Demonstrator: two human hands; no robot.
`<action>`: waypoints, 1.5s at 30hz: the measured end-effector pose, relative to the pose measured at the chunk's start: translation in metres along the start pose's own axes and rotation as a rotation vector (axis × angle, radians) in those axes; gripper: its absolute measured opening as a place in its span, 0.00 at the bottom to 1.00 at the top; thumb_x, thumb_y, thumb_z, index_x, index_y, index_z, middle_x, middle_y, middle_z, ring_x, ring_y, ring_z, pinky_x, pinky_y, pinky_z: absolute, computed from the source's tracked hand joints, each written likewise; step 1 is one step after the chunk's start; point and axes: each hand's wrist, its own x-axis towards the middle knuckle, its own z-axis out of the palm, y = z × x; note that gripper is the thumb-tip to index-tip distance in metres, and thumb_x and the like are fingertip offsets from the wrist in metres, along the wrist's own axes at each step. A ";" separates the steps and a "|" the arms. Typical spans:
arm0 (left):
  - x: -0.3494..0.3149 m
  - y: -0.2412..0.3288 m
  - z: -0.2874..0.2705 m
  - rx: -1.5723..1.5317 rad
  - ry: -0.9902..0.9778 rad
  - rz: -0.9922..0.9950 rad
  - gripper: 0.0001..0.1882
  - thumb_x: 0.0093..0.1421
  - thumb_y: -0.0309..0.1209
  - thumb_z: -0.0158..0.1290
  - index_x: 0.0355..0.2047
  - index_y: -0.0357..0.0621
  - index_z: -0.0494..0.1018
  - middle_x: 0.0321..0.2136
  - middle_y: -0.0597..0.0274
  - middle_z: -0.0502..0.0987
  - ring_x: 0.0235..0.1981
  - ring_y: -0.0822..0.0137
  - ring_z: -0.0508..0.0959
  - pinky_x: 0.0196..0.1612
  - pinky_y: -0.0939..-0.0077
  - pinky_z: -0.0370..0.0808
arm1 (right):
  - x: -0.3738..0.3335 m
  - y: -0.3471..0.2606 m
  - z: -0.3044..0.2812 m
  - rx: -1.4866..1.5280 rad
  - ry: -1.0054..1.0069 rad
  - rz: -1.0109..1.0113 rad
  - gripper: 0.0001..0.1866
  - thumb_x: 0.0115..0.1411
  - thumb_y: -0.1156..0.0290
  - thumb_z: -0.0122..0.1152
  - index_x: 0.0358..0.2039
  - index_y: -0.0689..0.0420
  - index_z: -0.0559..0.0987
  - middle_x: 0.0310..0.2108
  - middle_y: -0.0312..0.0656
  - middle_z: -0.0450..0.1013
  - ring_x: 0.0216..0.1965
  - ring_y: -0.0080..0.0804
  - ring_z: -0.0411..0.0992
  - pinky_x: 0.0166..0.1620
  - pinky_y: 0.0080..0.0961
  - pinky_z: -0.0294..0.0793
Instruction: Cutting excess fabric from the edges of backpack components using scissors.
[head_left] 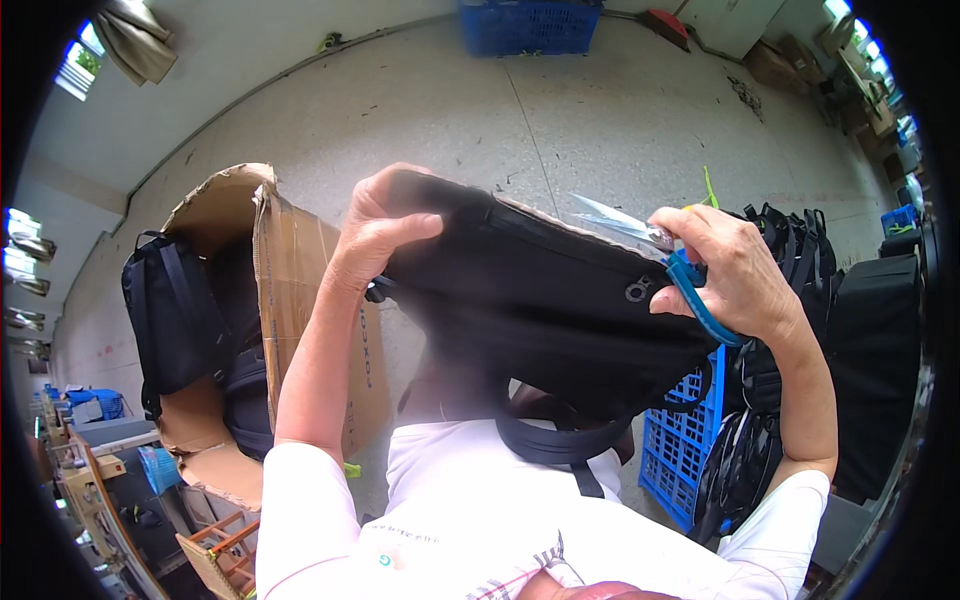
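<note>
A black backpack (560,300) is stretched between my two hands in front of my chest, its pale-trimmed edge facing away from me. My left hand (390,230) is closed on its far left corner, thumb on the near side. At the other end, my right hand (735,265) is closed around scissors (705,310) with blue handles. Their blades (615,217) point left, just beyond the pale edge and parted a little. The right thumb lies against the bag beside a small round dark fitting (638,290). A black strap (565,440) hangs toward my body.
To the left stands an open cardboard box (300,290) holding black backpacks (175,310). At right, a blue plastic crate (685,430) adjoins a pile of black backpacks (790,260). Another blue crate (530,30) sits far off by the wall. A wooden stool (225,550) is at lower left.
</note>
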 end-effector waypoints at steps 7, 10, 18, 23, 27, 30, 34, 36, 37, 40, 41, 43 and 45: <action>-0.012 -0.006 -0.006 -0.059 0.060 0.050 0.18 0.40 0.25 0.64 0.33 0.43 0.71 0.27 0.67 0.75 0.30 0.76 0.73 0.35 0.82 0.71 | 0.013 -0.004 0.003 -0.084 -0.082 -0.034 0.38 0.39 0.34 0.57 0.39 0.55 0.72 0.28 0.45 0.70 0.33 0.37 0.70 0.37 0.32 0.71; -0.017 -0.013 -0.013 -0.075 0.085 0.065 0.17 0.41 0.23 0.63 0.33 0.43 0.71 0.28 0.66 0.75 0.30 0.75 0.74 0.36 0.82 0.72 | 0.016 -0.001 0.003 -0.099 -0.092 -0.062 0.37 0.37 0.35 0.59 0.37 0.56 0.72 0.25 0.42 0.68 0.28 0.37 0.68 0.32 0.31 0.69; -0.021 -0.013 -0.008 -0.120 0.170 0.110 0.13 0.41 0.18 0.57 0.30 0.39 0.72 0.25 0.66 0.73 0.28 0.75 0.72 0.34 0.83 0.70 | 0.022 -0.007 0.009 -0.096 -0.070 -0.144 0.28 0.44 0.43 0.60 0.32 0.57 0.74 0.19 0.42 0.70 0.22 0.33 0.71 0.26 0.26 0.70; -0.025 -0.018 -0.018 -0.150 0.118 0.092 0.17 0.40 0.22 0.63 0.33 0.44 0.72 0.28 0.66 0.76 0.30 0.75 0.74 0.36 0.82 0.72 | 0.026 -0.011 0.011 -0.126 -0.064 -0.120 0.27 0.44 0.45 0.61 0.32 0.57 0.73 0.19 0.41 0.70 0.22 0.33 0.71 0.26 0.25 0.69; -0.026 -0.015 -0.017 -0.178 0.077 0.093 0.18 0.39 0.23 0.63 0.33 0.44 0.72 0.28 0.67 0.76 0.30 0.74 0.75 0.36 0.82 0.72 | 0.039 -0.019 0.011 -0.205 0.004 -0.186 0.29 0.42 0.43 0.61 0.33 0.57 0.72 0.21 0.40 0.68 0.25 0.35 0.69 0.28 0.26 0.69; -0.027 -0.015 -0.020 -0.193 0.076 0.090 0.18 0.39 0.23 0.63 0.33 0.43 0.72 0.27 0.67 0.76 0.30 0.74 0.75 0.36 0.82 0.72 | 0.044 -0.018 0.018 -0.157 0.014 -0.228 0.30 0.42 0.42 0.60 0.34 0.56 0.71 0.22 0.39 0.66 0.24 0.37 0.67 0.28 0.28 0.67; -0.028 -0.014 -0.018 -0.190 0.099 0.114 0.18 0.39 0.23 0.64 0.32 0.43 0.72 0.27 0.66 0.75 0.30 0.74 0.74 0.35 0.83 0.71 | 0.049 -0.016 0.019 -0.124 -0.025 -0.252 0.28 0.43 0.43 0.60 0.33 0.56 0.73 0.19 0.41 0.69 0.22 0.34 0.70 0.26 0.26 0.70; -0.033 -0.013 -0.019 -0.186 0.121 0.115 0.18 0.38 0.23 0.64 0.32 0.43 0.72 0.27 0.67 0.75 0.30 0.74 0.74 0.35 0.83 0.71 | 0.049 -0.018 0.020 -0.126 -0.022 -0.272 0.28 0.43 0.43 0.60 0.33 0.56 0.73 0.18 0.42 0.69 0.21 0.34 0.70 0.25 0.26 0.70; -0.031 -0.014 -0.019 -0.188 0.125 0.108 0.18 0.38 0.23 0.64 0.31 0.43 0.72 0.27 0.67 0.75 0.30 0.74 0.74 0.35 0.83 0.71 | 0.048 -0.018 0.020 -0.129 -0.016 -0.271 0.28 0.43 0.44 0.60 0.33 0.56 0.73 0.18 0.43 0.69 0.20 0.34 0.70 0.25 0.26 0.69; -0.030 -0.011 -0.017 -0.215 0.122 0.110 0.17 0.38 0.23 0.64 0.31 0.43 0.72 0.26 0.67 0.74 0.30 0.74 0.74 0.35 0.83 0.71 | 0.052 -0.016 0.020 -0.136 0.014 -0.292 0.27 0.43 0.44 0.61 0.33 0.56 0.73 0.18 0.42 0.69 0.20 0.34 0.70 0.25 0.25 0.69; -0.031 -0.011 -0.017 -0.216 0.123 0.110 0.17 0.38 0.23 0.64 0.31 0.43 0.72 0.26 0.67 0.74 0.30 0.74 0.74 0.35 0.83 0.71 | 0.054 -0.018 0.019 -0.137 0.013 -0.293 0.27 0.43 0.44 0.61 0.33 0.56 0.73 0.18 0.42 0.69 0.20 0.34 0.70 0.25 0.25 0.69; -0.031 -0.012 -0.018 -0.201 0.081 0.101 0.18 0.38 0.23 0.64 0.31 0.43 0.72 0.27 0.66 0.75 0.30 0.74 0.74 0.35 0.82 0.71 | 0.059 -0.026 0.019 -0.167 0.086 -0.332 0.26 0.44 0.46 0.61 0.32 0.56 0.73 0.18 0.40 0.69 0.20 0.33 0.69 0.24 0.24 0.69; -0.032 -0.013 -0.019 -0.219 0.078 0.103 0.18 0.38 0.23 0.64 0.31 0.43 0.72 0.27 0.65 0.75 0.30 0.73 0.74 0.35 0.82 0.72 | 0.063 -0.028 0.023 -0.169 0.100 -0.338 0.25 0.44 0.46 0.61 0.32 0.55 0.72 0.18 0.40 0.69 0.19 0.33 0.69 0.24 0.24 0.69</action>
